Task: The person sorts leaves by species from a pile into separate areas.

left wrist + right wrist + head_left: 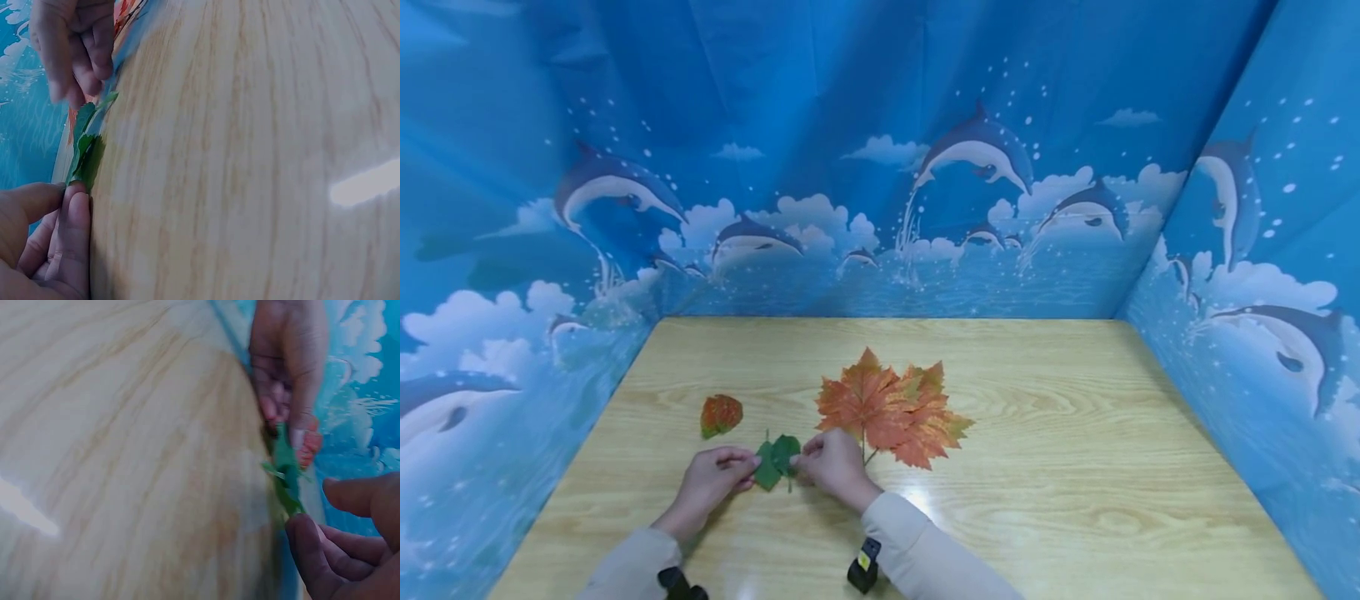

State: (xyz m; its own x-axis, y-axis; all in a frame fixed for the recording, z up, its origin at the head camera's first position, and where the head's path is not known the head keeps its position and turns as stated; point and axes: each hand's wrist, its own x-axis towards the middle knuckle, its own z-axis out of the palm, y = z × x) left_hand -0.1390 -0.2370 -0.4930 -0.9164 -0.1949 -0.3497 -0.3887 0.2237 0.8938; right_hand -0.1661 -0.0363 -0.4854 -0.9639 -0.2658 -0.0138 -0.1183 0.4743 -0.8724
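Two small green leaves (767,468) lie side by side and partly overlap near the front left of the table. My left hand (718,479) pinches the left one between thumb and finger, which the left wrist view (53,231) shows most plainly. On the other side, my right hand (835,465) is at the edge of the right green leaf (786,450). In the right wrist view its thumb and fingers (305,540) stand apart, with a fingertip at the leaf's end. Large orange maple leaves (880,400) overlap just beyond the right hand.
A small red-and-green leaf (721,415) lies behind the left hand. The wood-grain table (1075,467) extends well to the right. Blue dolphin-print sheeting (865,167) stands along the table's back and sides.
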